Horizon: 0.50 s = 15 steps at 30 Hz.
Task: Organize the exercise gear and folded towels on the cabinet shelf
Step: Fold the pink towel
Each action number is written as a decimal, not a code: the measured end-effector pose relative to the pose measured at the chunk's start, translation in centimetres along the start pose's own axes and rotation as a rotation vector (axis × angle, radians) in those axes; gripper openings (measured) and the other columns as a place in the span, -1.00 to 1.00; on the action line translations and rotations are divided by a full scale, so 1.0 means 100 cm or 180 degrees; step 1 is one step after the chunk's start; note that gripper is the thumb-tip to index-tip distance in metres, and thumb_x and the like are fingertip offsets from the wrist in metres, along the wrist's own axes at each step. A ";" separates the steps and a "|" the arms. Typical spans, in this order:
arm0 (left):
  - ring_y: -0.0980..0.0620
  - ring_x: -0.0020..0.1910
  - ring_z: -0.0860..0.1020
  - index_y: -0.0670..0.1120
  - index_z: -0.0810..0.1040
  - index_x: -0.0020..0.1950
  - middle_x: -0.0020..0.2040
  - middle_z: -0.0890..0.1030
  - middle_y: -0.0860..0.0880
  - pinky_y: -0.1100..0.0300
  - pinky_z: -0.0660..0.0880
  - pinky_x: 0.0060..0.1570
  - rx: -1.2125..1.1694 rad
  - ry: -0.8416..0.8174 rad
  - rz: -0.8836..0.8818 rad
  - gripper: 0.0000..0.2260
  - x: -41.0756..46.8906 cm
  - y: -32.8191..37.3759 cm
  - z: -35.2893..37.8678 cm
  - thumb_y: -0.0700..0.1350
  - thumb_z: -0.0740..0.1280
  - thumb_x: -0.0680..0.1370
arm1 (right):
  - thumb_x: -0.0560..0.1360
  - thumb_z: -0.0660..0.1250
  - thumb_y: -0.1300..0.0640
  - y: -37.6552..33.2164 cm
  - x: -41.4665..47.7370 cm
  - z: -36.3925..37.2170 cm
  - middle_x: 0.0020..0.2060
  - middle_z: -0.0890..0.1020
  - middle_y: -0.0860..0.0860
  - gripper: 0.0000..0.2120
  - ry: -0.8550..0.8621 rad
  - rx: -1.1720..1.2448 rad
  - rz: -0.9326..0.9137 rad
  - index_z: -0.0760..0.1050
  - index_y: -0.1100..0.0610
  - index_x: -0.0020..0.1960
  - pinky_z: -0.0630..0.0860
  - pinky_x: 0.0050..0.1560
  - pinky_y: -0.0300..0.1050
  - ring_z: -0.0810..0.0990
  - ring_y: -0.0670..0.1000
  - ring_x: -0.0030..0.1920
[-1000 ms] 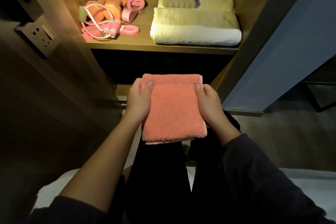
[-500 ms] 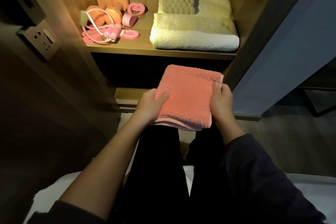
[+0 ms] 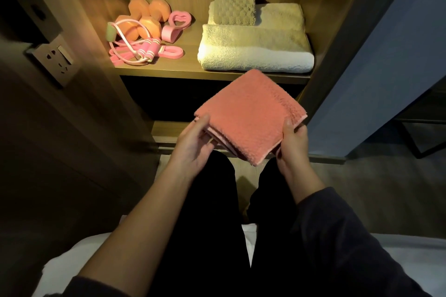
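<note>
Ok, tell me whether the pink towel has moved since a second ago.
Yes. The pink towel, held by both hands, has risen toward the cabinet shelf; its far corner now reaches the shelf's front edge, and it has rotated.

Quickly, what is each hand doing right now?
Left hand: closed on the folded pink towel, at its left corner.
Right hand: closed on the same towel, at its right edge.

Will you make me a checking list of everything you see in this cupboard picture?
Surface: wooden shelf, lit.
Job's things: folded pink towel held in front of the shelf; big white towel with a small waffle towel on top; orange dumbbells, pink grip ring and pink skipping rope on the left.
Clutter: nothing seen.
Grippers: left hand and right hand both grip the pink towel.
Cables: nothing seen.
Surroundings: wall socket, white bedding.
</note>
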State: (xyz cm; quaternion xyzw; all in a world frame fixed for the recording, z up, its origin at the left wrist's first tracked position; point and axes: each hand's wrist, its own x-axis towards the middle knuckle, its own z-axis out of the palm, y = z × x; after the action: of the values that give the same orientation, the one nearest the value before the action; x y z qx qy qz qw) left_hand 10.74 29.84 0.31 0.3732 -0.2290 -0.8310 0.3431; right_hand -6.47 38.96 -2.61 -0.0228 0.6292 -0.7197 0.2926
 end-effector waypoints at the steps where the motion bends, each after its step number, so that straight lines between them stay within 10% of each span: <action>1: -0.10 0.09 0.58 -0.13 0.52 0.20 0.03 0.63 -0.14 0.01 0.60 0.03 -0.0079 -0.0115 -0.0029 -0.74 0.000 -0.001 0.005 -0.16 0.40 0.52 | 0.65 0.20 0.09 -0.001 0.000 0.002 0.06 0.57 0.01 -0.93 -0.0069 0.0315 0.0118 0.39 -0.07 0.02 0.59 0.10 0.03 0.62 0.00 0.06; 6: 0.02 0.02 0.60 0.08 0.32 0.31 0.11 0.56 0.06 0.18 0.60 -0.31 0.1636 -0.0237 0.0336 -0.60 0.002 -0.010 0.019 -0.14 0.39 0.55 | 0.62 0.22 0.23 -0.009 0.000 0.003 0.09 0.57 0.09 -0.83 -0.0258 0.1178 0.0631 0.43 -0.04 0.06 0.63 0.06 0.07 0.63 0.06 0.04; 15: -0.03 0.12 0.56 0.11 0.35 0.28 0.16 0.54 0.02 0.01 0.61 -0.04 0.1726 -0.0425 0.0587 -0.58 0.005 0.013 0.011 -0.36 0.22 0.59 | 0.41 0.35 0.42 -0.019 0.002 -0.021 0.16 0.57 0.20 -0.56 -0.0897 0.1250 0.1073 0.51 0.09 0.22 0.64 -0.13 0.01 0.64 0.17 0.08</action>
State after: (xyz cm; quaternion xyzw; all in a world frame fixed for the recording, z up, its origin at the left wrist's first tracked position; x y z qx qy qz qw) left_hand 10.19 28.76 1.61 0.3733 -0.4977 -0.7275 0.2891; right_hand -8.22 40.86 -1.38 0.0395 0.4260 -0.7587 0.4914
